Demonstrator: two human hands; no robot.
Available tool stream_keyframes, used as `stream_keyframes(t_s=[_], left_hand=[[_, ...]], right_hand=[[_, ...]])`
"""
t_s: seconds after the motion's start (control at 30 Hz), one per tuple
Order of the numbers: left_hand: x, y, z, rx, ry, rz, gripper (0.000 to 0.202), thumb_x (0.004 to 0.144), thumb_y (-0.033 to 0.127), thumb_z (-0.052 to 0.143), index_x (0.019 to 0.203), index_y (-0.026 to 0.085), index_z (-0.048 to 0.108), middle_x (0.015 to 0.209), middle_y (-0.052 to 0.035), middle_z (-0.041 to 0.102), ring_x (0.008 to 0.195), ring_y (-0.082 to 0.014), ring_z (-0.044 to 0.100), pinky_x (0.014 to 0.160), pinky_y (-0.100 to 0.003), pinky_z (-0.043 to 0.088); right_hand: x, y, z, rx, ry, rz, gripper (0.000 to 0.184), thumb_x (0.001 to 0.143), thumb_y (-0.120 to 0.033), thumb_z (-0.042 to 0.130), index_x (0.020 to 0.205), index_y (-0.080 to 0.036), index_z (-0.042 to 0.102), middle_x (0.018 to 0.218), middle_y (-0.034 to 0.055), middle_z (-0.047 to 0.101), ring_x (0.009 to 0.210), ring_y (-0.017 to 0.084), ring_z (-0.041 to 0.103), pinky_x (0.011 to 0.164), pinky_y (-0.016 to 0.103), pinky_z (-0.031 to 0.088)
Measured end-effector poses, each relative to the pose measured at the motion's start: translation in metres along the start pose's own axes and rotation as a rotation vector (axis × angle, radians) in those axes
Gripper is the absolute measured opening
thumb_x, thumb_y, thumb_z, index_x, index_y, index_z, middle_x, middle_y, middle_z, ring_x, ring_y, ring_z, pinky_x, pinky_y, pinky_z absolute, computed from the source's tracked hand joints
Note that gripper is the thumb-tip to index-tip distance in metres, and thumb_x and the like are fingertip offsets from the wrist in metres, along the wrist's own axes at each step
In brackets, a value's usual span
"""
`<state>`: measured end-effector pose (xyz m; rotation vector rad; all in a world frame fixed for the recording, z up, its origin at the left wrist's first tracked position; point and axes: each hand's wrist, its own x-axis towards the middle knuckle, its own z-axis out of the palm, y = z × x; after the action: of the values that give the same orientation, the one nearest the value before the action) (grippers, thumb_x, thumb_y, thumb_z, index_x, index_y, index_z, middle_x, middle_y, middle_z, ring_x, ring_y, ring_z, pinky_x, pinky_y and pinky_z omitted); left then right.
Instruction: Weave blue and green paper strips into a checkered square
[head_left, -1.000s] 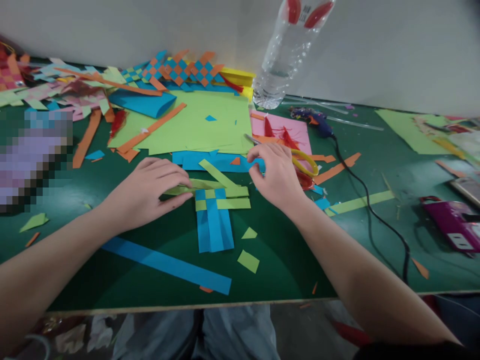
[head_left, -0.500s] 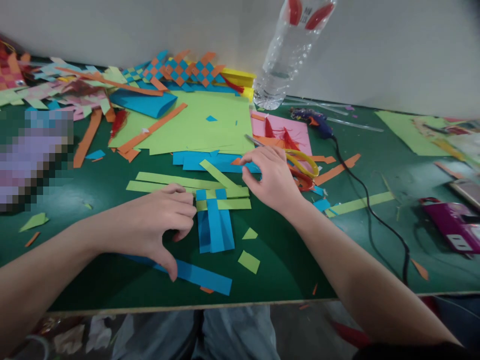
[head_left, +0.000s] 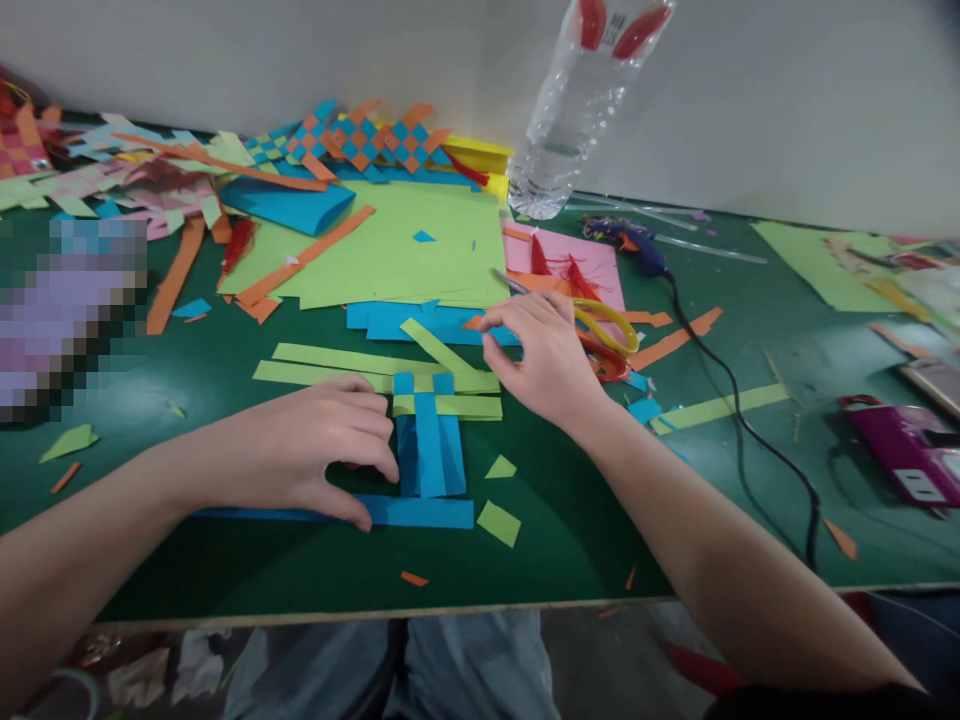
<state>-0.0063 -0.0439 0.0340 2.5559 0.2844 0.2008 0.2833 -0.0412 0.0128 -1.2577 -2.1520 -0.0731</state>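
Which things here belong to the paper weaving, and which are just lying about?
Seemingly in the job:
blue-and-green woven piece
long blue strip, partly under the left hand

Probably just lying about:
small green offcuts
water bottle
corded tool
purple box

This looks like a craft workshop: the green worktop (head_left: 570,540) carries cut paper strips (head_left: 422,512), stacked green sheets (head_left: 405,265), woven paper shapes (head_left: 360,145), scissors (head_left: 634,342), a corded glue gun (head_left: 641,255) and clear glue sticks (head_left: 709,248), with crumpled scraps (head_left: 199,668) below its front edge.
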Motion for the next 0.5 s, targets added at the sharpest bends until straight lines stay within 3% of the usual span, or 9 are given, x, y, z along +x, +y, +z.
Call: stream_keyframes(t_s=[0.13,0.33,0.5], left_hand=[[-0.0006,0.0004,0.0015,-0.035,-0.017,0.001,0.024,0.081,0.028,0.091,0.101,0.026,0.078,0.084,0.0031,0.076,0.082,-0.0171,0.067,0.099,-0.032,0.04],[0.0002,0.0022,0.0031,-0.074,-0.079,0.033,0.011,0.088,0.019,0.083,0.097,0.024,0.079,0.075,0.0027,0.07,0.073,-0.0149,0.063,0.092,-0.031,0.04],[0.001,0.0029,0.0031,-0.107,-0.09,0.034,0.013,0.089,0.015,0.081,0.097,0.025,0.079,0.076,0.0022,0.073,0.072,-0.0148,0.064,0.087,-0.031,0.041]], right_hand=[[-0.0004,0.0004,0.0005,0.006,0.005,0.001,0.011,0.095,-0.016,0.055,0.091,-0.024,0.061,0.096,0.0039,0.078,0.094,0.024,0.071,0.101,0.047,0.043],[-0.0002,-0.0002,0.0005,0.008,0.002,0.009,0.012,0.095,-0.016,0.054,0.089,-0.024,0.061,0.095,0.0035,0.078,0.093,0.024,0.071,0.102,0.047,0.042],[0.0,-0.0007,0.0006,0.008,-0.012,0.013,0.013,0.095,-0.016,0.053,0.089,-0.024,0.061,0.096,0.0041,0.077,0.094,0.023,0.07,0.102,0.046,0.041]])
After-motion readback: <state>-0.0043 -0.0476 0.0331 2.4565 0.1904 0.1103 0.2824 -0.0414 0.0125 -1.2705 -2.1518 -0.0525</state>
